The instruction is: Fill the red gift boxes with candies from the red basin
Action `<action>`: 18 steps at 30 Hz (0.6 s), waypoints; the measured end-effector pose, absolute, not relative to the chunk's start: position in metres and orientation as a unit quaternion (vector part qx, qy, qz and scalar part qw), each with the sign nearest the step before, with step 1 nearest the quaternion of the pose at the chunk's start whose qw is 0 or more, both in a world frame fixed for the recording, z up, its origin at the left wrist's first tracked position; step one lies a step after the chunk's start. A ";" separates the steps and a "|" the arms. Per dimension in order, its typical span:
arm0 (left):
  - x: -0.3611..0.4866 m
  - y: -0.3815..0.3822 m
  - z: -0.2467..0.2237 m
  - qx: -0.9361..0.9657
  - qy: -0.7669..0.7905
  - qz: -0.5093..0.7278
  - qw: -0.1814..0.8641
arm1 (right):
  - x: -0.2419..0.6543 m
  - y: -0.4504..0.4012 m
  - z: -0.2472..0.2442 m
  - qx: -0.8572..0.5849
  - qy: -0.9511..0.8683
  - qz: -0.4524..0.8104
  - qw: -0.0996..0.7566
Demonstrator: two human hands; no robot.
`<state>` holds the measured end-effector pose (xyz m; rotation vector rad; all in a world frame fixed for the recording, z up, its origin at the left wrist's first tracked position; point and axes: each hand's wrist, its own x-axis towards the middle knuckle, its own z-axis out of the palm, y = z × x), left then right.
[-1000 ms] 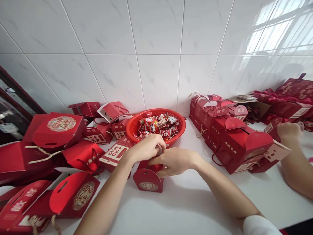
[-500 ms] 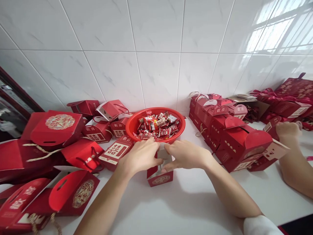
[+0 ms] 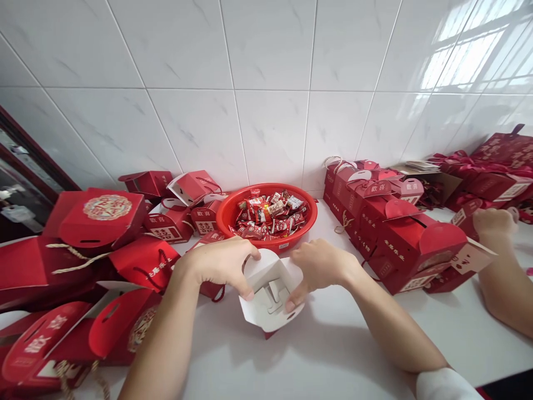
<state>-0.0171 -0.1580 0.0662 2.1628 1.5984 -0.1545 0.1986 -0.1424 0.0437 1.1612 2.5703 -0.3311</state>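
A small gift box (image 3: 270, 303) stands with its top flaps spread, so its white inside shows; a bit of red outer wall peeks out below. My left hand (image 3: 225, 264) grips the box's left flap, thumb inside the rim. On the opposite side my right hand (image 3: 320, 269) holds the right flap, its thumb likewise inside. Interlocking tabs are visible at the bottom of the box. Just behind it sits a red plastic basket (image 3: 220, 214) filled with wrapped candies (image 3: 270, 214).
Red gift boxes (image 3: 100, 216) with rope handles pile up at the left. A row of closed red boxes (image 3: 387, 233) runs along the right. Beyond them another person's arm (image 3: 499, 261) reaches over the white table (image 3: 325, 361). A tiled wall (image 3: 270, 128) rises behind.
My hands have moved apart and pulled the box's top flaps outward. Its inside, largely covered by my hands before, now shows.
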 end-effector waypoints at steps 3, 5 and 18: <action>-0.020 -0.154 0.067 0.766 0.583 -0.095 0.254 | 0.199 -0.141 0.044 0.395 0.895 -0.120 0.170; -0.021 -0.152 0.067 0.753 0.603 -0.092 0.247 | 0.199 -0.141 0.044 0.403 0.892 -0.107 0.174; -0.031 -0.150 0.070 0.720 0.613 -0.030 0.324 | 0.212 -0.136 0.056 0.453 0.885 -0.064 0.086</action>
